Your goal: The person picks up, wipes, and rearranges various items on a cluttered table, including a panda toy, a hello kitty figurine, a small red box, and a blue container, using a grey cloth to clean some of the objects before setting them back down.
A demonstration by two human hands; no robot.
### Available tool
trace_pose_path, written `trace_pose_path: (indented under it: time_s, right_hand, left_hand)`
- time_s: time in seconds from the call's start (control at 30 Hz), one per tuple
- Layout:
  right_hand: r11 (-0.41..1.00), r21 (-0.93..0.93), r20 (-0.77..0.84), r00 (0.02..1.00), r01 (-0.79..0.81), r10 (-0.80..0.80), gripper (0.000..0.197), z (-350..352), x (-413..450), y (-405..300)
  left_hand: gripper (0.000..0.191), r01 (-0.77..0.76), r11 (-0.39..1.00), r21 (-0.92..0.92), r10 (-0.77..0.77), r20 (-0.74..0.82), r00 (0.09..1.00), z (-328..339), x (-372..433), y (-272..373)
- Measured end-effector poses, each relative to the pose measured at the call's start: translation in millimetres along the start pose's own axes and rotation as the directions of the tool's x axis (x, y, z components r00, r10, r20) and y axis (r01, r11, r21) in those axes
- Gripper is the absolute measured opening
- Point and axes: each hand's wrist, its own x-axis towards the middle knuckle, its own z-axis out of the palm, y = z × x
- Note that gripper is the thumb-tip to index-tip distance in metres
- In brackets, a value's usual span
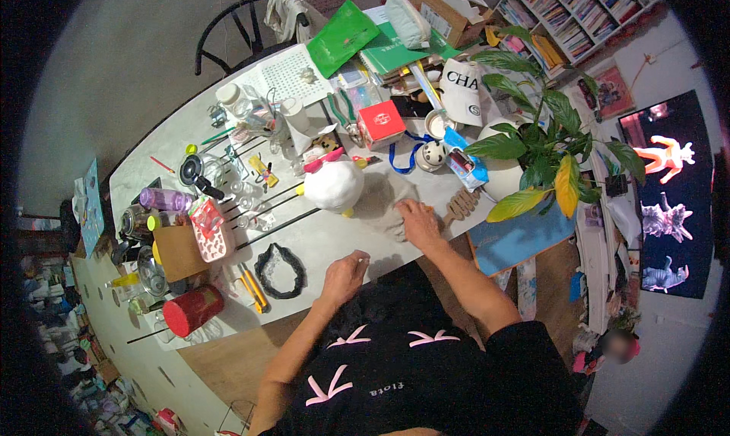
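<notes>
My right hand (pixel 421 224) is on a crumpled grey cloth (pixel 393 199), which lies flat on the white table near its front edge; its fingers are bent over the cloth's near side. A small orange bit shows beside the knuckles. My left hand (pixel 344 276) hovers or rests at the table's front edge with curled fingers, and nothing is visible in it. Between and beyond the hands sits a round white plush toy (pixel 333 186) with pink sunglasses (pixel 323 160). A black ring-shaped band (pixel 280 270) lies left of my left hand, beside a yellow utility knife (pixel 254 288).
Rightward are a brown spiral-shaped comb (pixel 461 204), a blue packet (pixel 465 161) and a leafy potted plant (pixel 542 145). A red box (pixel 381 124) and green-handled pliers (pixel 344 114) stand farther back. To the left are a red cylinder (pixel 194 310), a cardboard piece (pixel 181 253) and thin black rods (pixel 279 229).
</notes>
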Motion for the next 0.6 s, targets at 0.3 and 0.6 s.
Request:
trace_pose_path:
  time_s: [0.3, 0.6]
  right_hand:
    - [0.987, 0.117, 0.251, 0.958, 0.114, -0.14, 0.043, -18, -11, 15]
    - [0.74, 0.635, -0.209, 0.873, -0.222, 0.441, 0.066, -76, 26, 67]
  left_hand:
    - [0.069, -0.291, 0.92, 0.261, 0.295, 0.026, 0.955, 50, 84, -1]
    - [0.077, -0.143, 0.717, 0.682, 0.22, -0.026, 0.975, 100, 86, -14]
